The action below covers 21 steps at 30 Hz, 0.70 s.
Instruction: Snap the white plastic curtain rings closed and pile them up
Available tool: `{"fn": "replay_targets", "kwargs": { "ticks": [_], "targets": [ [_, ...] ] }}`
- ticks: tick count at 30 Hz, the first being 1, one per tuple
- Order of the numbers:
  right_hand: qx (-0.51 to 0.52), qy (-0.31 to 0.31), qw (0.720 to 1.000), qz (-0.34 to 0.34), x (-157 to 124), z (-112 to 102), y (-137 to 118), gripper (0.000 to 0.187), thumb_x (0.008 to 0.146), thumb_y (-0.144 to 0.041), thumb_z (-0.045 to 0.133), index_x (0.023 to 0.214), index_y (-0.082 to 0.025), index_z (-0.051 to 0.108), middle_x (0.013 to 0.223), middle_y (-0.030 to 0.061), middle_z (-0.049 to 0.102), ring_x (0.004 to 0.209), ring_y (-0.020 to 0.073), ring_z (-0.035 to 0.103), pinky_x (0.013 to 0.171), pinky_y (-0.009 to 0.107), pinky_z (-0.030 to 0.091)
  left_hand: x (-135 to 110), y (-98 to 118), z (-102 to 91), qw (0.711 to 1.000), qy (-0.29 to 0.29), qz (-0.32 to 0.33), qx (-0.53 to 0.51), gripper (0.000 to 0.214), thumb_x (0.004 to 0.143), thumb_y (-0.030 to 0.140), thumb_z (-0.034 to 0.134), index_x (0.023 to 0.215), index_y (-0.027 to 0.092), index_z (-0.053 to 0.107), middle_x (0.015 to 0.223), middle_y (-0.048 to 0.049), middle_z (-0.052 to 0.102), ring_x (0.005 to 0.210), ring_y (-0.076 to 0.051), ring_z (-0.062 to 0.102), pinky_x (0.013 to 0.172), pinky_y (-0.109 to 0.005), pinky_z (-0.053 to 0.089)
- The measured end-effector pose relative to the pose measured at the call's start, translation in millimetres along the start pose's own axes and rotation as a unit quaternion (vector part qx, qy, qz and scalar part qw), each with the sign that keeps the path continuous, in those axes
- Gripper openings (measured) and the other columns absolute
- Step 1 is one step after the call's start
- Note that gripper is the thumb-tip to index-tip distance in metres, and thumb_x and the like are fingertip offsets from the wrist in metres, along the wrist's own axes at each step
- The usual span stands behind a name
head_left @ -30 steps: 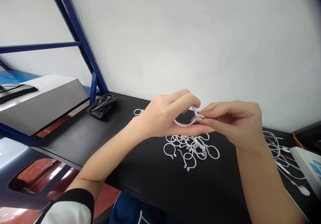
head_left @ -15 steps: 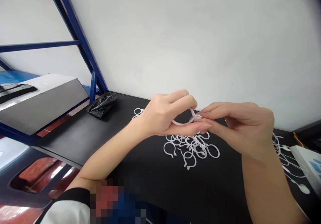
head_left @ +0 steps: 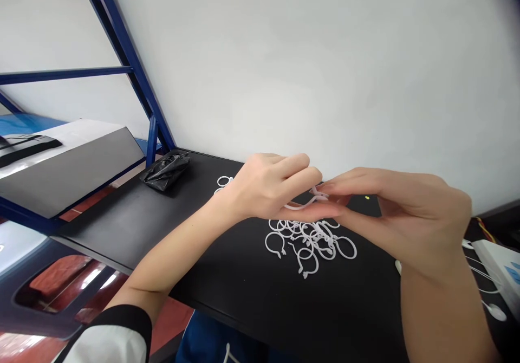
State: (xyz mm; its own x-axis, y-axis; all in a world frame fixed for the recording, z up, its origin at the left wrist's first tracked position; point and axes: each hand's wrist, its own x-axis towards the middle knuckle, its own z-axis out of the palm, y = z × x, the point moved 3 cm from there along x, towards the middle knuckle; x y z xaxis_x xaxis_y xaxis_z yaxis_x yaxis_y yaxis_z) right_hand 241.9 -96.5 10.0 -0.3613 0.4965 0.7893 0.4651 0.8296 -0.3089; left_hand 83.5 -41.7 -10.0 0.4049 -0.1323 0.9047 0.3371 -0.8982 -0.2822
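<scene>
A white plastic split ring (head_left: 303,205) is held in the air above the black tabletop. My left hand (head_left: 272,187) grips its curved side, while the fingertips of my right hand (head_left: 402,216) pinch its other end (head_left: 319,192). Part of the ring is hidden by my fingers. Directly below my hands lies a tangled pile of similar white rings (head_left: 309,241). Behind my left hand, a few more rings (head_left: 224,183) are partly hidden.
The black tabletop (head_left: 252,279) runs along a white wall. A crumpled black plastic bag (head_left: 166,170) lies at its left end, near a blue metal frame (head_left: 122,43). White earphones (head_left: 494,311) and a white box (head_left: 498,260) are at the right.
My right hand has moved rightward and its fingers have spread wider. The ring has flattened slightly between my hands, and my left hand has shifted little.
</scene>
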Motion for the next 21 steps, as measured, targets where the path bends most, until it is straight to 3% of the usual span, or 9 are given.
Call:
{"fn": "replay_targets", "kwargs": {
  "ticks": [4,9,15,21],
  "targets": [
    [-0.001,0.008,1.000,0.002,1,-2,4,0.029,0.074,-0.003,0.075,0.088,-0.029,0.072,0.083,-0.0052,0.075,0.074,0.0154,0.071,0.063,0.030,0.058,1,-3,0.6,1.000,-0.026,0.005,-0.005,0.040,0.089,0.056,0.055,0.079,0.018,0.050,0.062,0.0051,0.050,0.045,-0.006,0.035,0.042,-0.022,0.028],
    [0.007,0.005,1.000,0.027,-1,-9,5,0.027,0.072,-0.007,0.077,0.083,-0.031,0.073,0.086,-0.0048,0.075,0.071,0.0167,0.070,0.062,0.034,0.059,4,-6,-6.2,0.995,-0.060,-0.055,-0.061,0.059,0.079,0.070,0.059,0.103,0.017,0.054,0.077,0.0011,0.064,0.052,-0.006,0.051,0.045,-0.019,0.036],
    [0.028,0.013,0.998,0.047,-2,-12,7,0.027,0.072,-0.010,0.079,0.083,-0.034,0.075,0.086,-0.0027,0.075,0.066,0.0196,0.069,0.051,0.037,0.055,8,-3,-11.8,0.985,-0.135,-0.088,-0.066,0.051,0.082,0.066,0.057,0.090,0.016,0.053,0.068,0.0037,0.063,0.049,-0.005,0.048,0.044,-0.019,0.033],
    [0.049,-0.005,0.997,0.054,-2,-10,13,0.027,0.071,-0.008,0.079,0.082,-0.033,0.075,0.084,-0.0039,0.075,0.066,0.0179,0.069,0.055,0.036,0.056,7,-1,-8.4,0.989,-0.120,-0.065,-0.058,0.047,0.084,0.062,0.057,0.091,0.015,0.055,0.065,0.0045,0.063,0.047,-0.005,0.045,0.044,-0.019,0.033]
  ]
}}
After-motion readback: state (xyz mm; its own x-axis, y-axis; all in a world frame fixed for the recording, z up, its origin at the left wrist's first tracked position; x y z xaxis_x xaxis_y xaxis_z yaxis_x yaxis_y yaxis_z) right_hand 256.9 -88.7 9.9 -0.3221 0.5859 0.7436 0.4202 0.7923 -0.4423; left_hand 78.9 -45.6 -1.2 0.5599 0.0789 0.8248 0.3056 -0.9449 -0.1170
